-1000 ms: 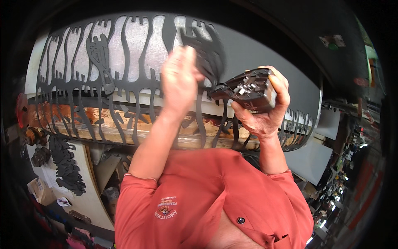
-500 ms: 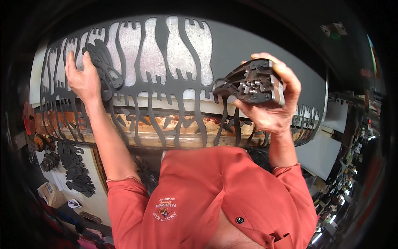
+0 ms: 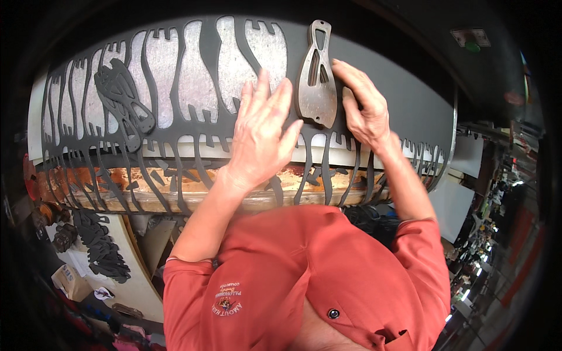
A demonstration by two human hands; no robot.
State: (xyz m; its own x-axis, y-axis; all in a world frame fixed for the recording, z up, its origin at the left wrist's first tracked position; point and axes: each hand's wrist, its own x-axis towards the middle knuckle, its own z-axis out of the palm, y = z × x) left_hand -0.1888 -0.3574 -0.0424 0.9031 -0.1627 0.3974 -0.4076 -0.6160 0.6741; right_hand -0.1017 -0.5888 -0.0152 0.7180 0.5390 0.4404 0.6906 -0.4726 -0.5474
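A metal cutting die (image 3: 318,100), shaped like a shoe sole with slots, lies flat on a dark grey sheet (image 3: 404,88). Just right of it is my right hand (image 3: 366,108), thumb and fingers apart, the fingertips close to the die's edge; whether they touch it I cannot tell. My left hand (image 3: 262,131) hovers left of the die over the cut part of the sheet, fingers stretched out and holding nothing. Farther left, a small pile of cut dark pieces (image 3: 123,96) rests on the sheet's cut-out openings.
Beneath the sheet's near strips runs a worn wooden edge (image 3: 234,200) with dark scraps on it. At lower left, a side table (image 3: 137,263) carries more stacked dark pieces (image 3: 108,251) and a cardboard box (image 3: 71,281). Pale boards (image 3: 453,210) stand at the right.
My right hand has set the die down on the sheet and let go. My left hand has moved right, away from the pile of cut pieces. The view has shifted slightly.
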